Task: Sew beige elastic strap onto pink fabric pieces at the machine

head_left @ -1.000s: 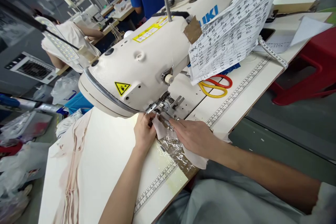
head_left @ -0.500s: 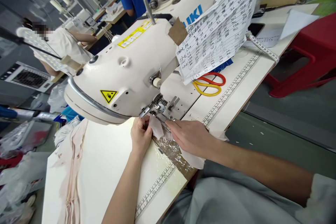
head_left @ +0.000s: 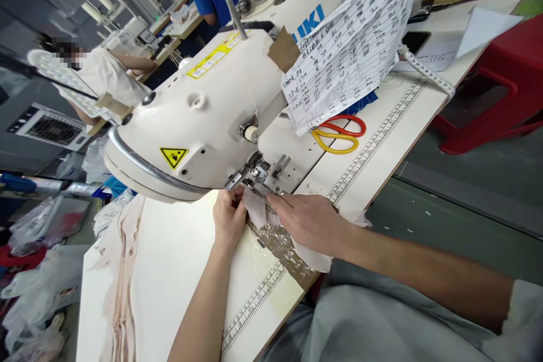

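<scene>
A cream sewing machine [head_left: 199,119] stands on the white table [head_left: 169,271]. Under its presser foot [head_left: 254,178] lies a small piece of white fabric [head_left: 257,212]. My left hand [head_left: 229,218] pinches the fabric's near edge just left of the foot, fingers closed. My right hand [head_left: 307,218] lies flat on the fabric to the right of the foot, fingers stretched toward the needle. More of the fabric trails off the table edge under my right wrist.
Scissors with red and yellow handles [head_left: 339,134] lie right of the machine, under a printed paper sheet [head_left: 352,45]. Pale pink cloth [head_left: 121,271] is piled at the table's left. A red stool [head_left: 500,90] stands at right. Other people work at the far tables.
The view has shifted slightly. Both hands stay at the presser foot, with the fabric held in the same spot.
</scene>
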The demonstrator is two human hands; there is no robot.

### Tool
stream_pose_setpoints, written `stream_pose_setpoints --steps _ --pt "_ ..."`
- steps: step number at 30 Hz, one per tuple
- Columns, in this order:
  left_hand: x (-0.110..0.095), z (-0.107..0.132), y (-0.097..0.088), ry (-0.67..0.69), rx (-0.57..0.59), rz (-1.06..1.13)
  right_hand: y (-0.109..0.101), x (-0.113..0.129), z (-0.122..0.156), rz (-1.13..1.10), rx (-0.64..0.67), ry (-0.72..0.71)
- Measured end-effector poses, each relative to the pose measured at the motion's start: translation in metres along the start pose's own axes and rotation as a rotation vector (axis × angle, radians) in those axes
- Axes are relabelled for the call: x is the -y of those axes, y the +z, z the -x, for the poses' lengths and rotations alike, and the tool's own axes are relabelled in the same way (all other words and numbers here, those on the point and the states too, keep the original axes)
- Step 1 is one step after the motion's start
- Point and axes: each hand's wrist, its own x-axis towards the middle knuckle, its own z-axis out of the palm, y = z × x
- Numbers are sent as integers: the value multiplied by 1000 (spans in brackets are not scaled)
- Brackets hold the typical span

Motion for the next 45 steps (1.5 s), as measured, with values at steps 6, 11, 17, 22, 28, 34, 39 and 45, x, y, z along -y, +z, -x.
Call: stream_pose_setpoints --steps 6,11,17,22,28,34,39,45 --pt "-1 0 -2 5 -21 20 -2 1 -1 3 17 17" --pt "5 0 -1 272 -109 -129 3 2 -1 53 -24 12" --pt "-1 1 -1 570 -105 -319 8 7 0 143 -53 26" --pt "-10 6 -8 493 18 -220 -3 -1 31 -30 -55 84" --pt "-26 16 -14 434 150 -296 -22 -17 102 -538 40 115" --pt "-47 26 2 324 104 -440 -22 -31 136 -591 -4 154" --pt "-55 39 8 281 107 -516 -27 -34 135 -670 -22 243" --pt "-58 47 7 293 151 -546 -22 -38 137 -783 72 352"
